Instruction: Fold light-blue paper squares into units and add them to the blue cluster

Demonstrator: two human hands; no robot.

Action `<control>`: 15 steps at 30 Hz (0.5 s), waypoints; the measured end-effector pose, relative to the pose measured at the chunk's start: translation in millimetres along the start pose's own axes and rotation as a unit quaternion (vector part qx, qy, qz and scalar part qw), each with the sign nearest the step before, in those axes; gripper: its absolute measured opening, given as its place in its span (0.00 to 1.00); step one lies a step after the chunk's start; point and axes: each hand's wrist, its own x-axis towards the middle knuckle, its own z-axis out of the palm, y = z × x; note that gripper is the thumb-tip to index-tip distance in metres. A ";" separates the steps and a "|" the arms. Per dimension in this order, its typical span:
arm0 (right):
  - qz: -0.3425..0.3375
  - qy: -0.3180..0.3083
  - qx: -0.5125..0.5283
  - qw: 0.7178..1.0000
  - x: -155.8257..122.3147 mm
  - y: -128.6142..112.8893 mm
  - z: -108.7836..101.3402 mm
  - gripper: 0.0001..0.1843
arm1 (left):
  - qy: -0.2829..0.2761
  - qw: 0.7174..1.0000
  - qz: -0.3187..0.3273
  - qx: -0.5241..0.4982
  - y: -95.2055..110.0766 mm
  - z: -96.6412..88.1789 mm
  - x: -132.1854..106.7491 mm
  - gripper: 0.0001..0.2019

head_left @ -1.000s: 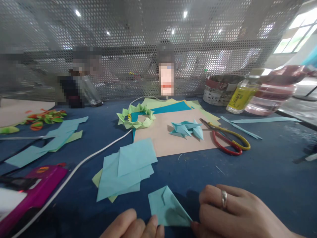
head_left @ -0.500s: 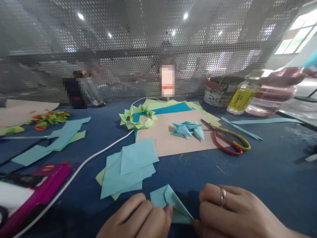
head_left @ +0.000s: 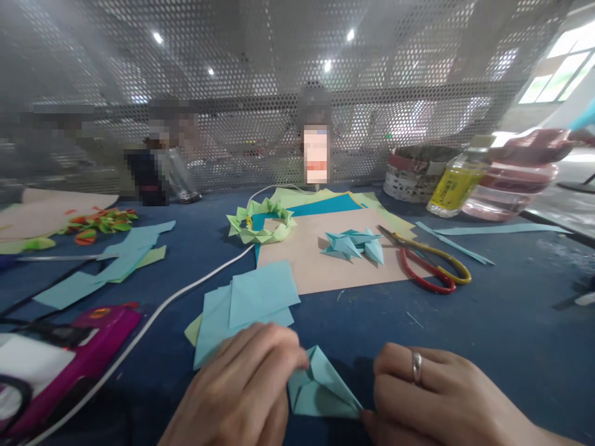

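Observation:
A partly folded light-blue paper (head_left: pixel 320 387) lies on the dark blue table between my hands, its upper part coming to a point. My left hand (head_left: pixel 246 378) is closed at the paper's left edge, fingers bent together and covering that side. My right hand (head_left: pixel 432 387), with a ring on one finger, is curled and pinches the paper's right-hand corner. Partly under my left hand lies a stack of blue paper squares (head_left: pixel 263 294), with some green paper (head_left: pixel 193 330) showing beneath. Beyond, folded blue paper pieces (head_left: pixel 351 243) rest on a beige sheet (head_left: pixel 307 272).
Scissors (head_left: pixel 425 263) with red and yellow handles lie right of the folded pieces. A green paper ring (head_left: pixel 260 234) stands further back. A white cable (head_left: pixel 158 316) crosses the left side past a magenta-and-white tool (head_left: pixel 102 337). Bottles (head_left: pixel 455 186) stand at the back right.
My left hand has moved up and left along the paper, now covering part of the stack. More of the folded paper's lower left shows. My right hand has stayed at the corner.

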 end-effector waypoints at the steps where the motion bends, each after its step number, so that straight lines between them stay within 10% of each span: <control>1: -0.001 -0.004 -0.004 1.000 0.7 -0.7 -1.3 0.23 | 0.000 0.999 -0.020 -0.029 -1.0 1.1 0.9 0.14; 15: -0.056 0.076 -0.057 0.994 -3.2 3.7 13.2 0.20 | -0.058 0.974 -0.080 -0.204 -0.4 -0.4 7.8 0.15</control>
